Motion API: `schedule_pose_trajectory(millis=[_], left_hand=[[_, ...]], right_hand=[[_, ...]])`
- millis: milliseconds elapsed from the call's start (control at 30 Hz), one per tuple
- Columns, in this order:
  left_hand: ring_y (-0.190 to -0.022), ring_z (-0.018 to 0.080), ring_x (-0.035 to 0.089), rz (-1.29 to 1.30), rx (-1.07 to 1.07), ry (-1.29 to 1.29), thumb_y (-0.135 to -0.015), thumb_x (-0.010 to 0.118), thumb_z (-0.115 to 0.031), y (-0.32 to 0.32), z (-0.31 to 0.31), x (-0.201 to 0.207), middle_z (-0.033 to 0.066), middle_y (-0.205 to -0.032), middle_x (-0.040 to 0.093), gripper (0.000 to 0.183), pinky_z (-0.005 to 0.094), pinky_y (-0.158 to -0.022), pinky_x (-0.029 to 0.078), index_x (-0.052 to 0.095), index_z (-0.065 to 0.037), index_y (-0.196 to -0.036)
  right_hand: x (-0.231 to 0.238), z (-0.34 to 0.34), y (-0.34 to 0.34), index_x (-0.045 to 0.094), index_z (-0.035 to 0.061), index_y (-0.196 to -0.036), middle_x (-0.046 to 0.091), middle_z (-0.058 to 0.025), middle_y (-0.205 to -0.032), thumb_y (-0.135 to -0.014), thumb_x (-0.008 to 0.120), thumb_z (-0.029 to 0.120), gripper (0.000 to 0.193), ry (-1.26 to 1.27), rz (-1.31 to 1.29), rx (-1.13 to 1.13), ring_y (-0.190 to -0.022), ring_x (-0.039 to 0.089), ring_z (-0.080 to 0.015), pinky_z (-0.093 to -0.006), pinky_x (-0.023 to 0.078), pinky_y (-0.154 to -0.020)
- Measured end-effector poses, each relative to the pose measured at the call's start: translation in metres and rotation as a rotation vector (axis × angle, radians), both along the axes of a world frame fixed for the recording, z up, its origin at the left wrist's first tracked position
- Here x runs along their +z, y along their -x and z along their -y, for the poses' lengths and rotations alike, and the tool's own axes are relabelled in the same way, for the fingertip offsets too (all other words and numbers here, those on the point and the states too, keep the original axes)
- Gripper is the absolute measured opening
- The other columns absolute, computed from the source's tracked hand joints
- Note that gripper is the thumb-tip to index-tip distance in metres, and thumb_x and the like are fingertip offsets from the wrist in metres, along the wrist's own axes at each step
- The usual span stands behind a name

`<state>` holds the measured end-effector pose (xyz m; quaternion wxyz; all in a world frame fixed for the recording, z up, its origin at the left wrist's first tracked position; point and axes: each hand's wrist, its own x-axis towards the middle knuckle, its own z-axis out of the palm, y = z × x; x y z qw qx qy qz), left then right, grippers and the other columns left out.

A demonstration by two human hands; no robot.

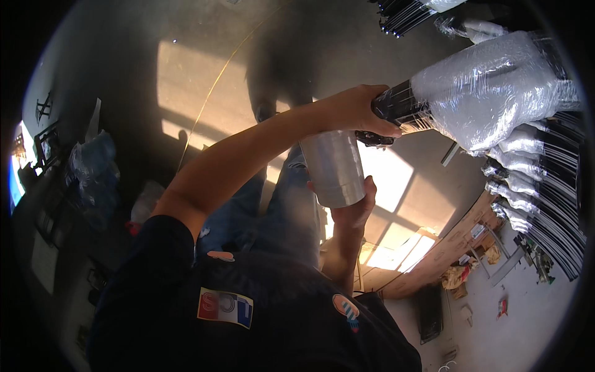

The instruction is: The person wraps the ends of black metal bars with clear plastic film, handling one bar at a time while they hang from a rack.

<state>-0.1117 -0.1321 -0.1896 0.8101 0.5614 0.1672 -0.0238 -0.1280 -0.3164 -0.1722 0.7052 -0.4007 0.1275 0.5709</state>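
From here, I see the left hand [365,110] clamped on a clear-film-wrapped black bundle [486,90] toward two o'clock, the right hand [355,212] (four o'clock) gripping a translucent, cylindrical roll [334,170].

Standing here, I see the roll [334,172] in the right hand [356,211], in front of the person's shirt [279,341], and the left hand [365,113] on the near end of a bundle [493,87] stretching rightward. More rods [551,201] lie beside that bundle; plastic [94,177] sits well to the left.
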Motion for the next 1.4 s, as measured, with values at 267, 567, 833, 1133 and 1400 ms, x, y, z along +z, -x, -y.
schedule_pose_trajectory(millis=[267, 567, 833, 1133, 1400], left_hand=[[-0.082, 0.0183, 0.060, -0.039, -0.150, -0.064, -0.062, 0.073, -0.036, 0.001, -0.025, 0.017, 0.0102, -0.091, 0.062, 0.059, 0.0295, -0.074, 0.047, 0.051, -0.006, -0.108], [-0.115, 0.0222, 0.041, 0.589, -0.095, -1.458, -0.080, 0.057, -0.033, 0.080, -0.039, 0.115, 0.0056, -0.122, 0.045, 0.046, 0.0459, -0.096, 0.031, 0.044, -0.016, -0.122], [-0.102, 0.0255, 0.050, 0.561, -0.109, -1.518, -0.063, 0.074, -0.024, 0.098, -0.024, 0.087, 0.0095, -0.109, 0.048, 0.067, 0.0421, -0.082, 0.044, 0.039, -0.008, -0.118], [-0.100, 0.0229, 0.053, -0.165, 0.313, -0.509, -0.051, 0.080, -0.024, 0.106, -0.013, 0.095, 0.0134, -0.110, 0.049, 0.082, 0.0346, -0.084, 0.043, 0.038, -0.001, -0.118], [-0.092, 0.0209, 0.056, 0.006, 0.764, -0.511, -0.051, 0.080, -0.027, 0.089, -0.060, 0.047, 0.0149, -0.101, 0.055, 0.080, 0.0315, -0.079, 0.045, 0.041, 0.002, -0.114]], right_hand=[[0.075, -0.033, -0.030, 0.035, -0.0103, -0.122, 0.052, -0.0192, -0.107, -0.056, 0.061, 0.049, 0.092, 0.080, 0.243, 0.385, -0.096, 0.053, -0.0257, -0.0290, 0.041, -0.081], [0.088, -0.031, -0.039, 0.036, -0.0084, -0.122, 0.050, -0.0182, -0.112, -0.064, 0.058, 0.050, 0.086, 0.176, 0.220, 0.367, -0.101, 0.052, -0.0247, -0.0309, 0.042, -0.085], [0.044, -0.021, -0.071, 0.049, -0.0034, -0.106, 0.059, -0.0139, -0.092, -0.088, 0.036, 0.043, 0.052, 0.196, 0.416, 0.551, -0.079, 0.060, -0.0193, -0.0293, 0.048, -0.068], [-0.032, -0.163, -0.142, 0.043, -0.0033, -0.114, 0.054, -0.0148, -0.105, -0.079, 0.058, 0.018, 0.044, -0.279, 0.328, 0.677, -0.098, 0.053, -0.0216, -0.0336, 0.042, -0.088], [-0.024, -0.150, -0.089, 0.038, -0.0031, -0.118, 0.052, -0.0134, -0.107, -0.076, 0.062, 0.018, 0.053, -0.389, 0.469, 0.741, -0.101, 0.051, -0.0205, -0.0326, 0.038, -0.090]])
